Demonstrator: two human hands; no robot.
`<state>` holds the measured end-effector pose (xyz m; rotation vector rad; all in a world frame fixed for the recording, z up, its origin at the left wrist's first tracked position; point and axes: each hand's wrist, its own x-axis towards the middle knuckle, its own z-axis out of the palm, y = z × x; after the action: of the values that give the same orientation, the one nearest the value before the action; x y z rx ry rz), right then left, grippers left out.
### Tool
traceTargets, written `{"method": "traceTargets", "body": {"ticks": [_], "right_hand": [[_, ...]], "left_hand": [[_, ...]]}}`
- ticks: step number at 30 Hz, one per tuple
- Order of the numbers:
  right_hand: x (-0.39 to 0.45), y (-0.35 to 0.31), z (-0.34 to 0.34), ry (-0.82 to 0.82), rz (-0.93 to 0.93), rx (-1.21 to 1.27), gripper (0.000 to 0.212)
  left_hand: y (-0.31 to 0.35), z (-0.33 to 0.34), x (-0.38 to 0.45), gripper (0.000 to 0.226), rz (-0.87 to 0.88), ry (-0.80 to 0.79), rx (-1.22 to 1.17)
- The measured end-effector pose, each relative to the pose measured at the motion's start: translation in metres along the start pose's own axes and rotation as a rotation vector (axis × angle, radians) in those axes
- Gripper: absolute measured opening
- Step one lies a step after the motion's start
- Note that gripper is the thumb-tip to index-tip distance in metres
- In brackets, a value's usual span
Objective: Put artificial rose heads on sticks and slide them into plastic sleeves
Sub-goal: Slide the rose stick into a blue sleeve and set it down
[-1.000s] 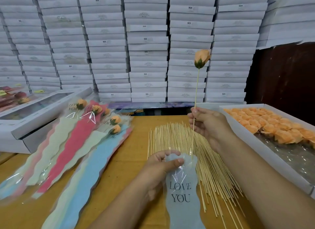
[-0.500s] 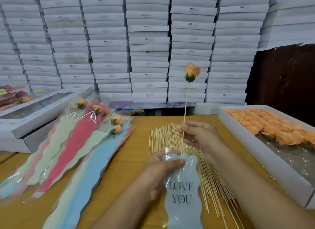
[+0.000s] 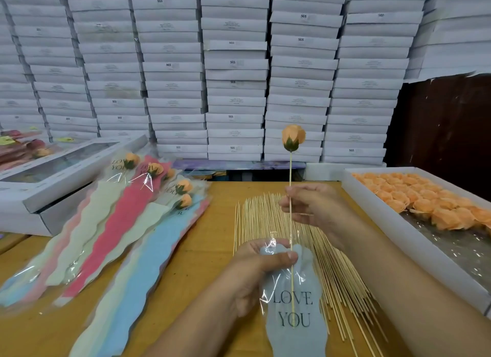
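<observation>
In the head view, the stick (image 3: 290, 223) is now sitting deeper in the plastic sleeve (image 3: 295, 303) than half a second ago: its lower tip is reaching the word "YOU", where earlier it was only just past the sleeve's mouth. The rose head (image 3: 293, 137) is correspondingly lower against the stacked white boxes (image 3: 233, 64). This suggests the sliding step is well under way, with most of the stick's length yet to go in.

The right hand (image 3: 313, 207) is pinching the stick above the sleeve, between fingertips and thumb. The left hand (image 3: 255, 271) is gripping the sleeve's upper edge, thumb pressing on the film at the mouth.

The stick's long axis is running nearly upright in the frame, rose end pointing away from the sleeve, bare end pointing down into it. The sleeve is lying lengthways along the same line, over the table (image 3: 207, 245), just left of the loose sticks (image 3: 332, 263). Finished sleeved roses (image 3: 127, 223) are lying well left of the sleeve; the tray of rose heads (image 3: 398, 223) is on its right.
</observation>
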<state>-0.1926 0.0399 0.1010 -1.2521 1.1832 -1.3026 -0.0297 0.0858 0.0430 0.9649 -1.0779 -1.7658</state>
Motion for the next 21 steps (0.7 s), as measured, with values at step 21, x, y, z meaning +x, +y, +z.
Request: {"method": "traceTargets", "body": {"ticks": [21], "right_hand": [[-0.024,0.001,0.000,-0.071,0.070,-0.076,0.016]], "left_hand": [[0.005,-0.004,-0.007,0.041,-0.024,-0.071,-0.086]]}}
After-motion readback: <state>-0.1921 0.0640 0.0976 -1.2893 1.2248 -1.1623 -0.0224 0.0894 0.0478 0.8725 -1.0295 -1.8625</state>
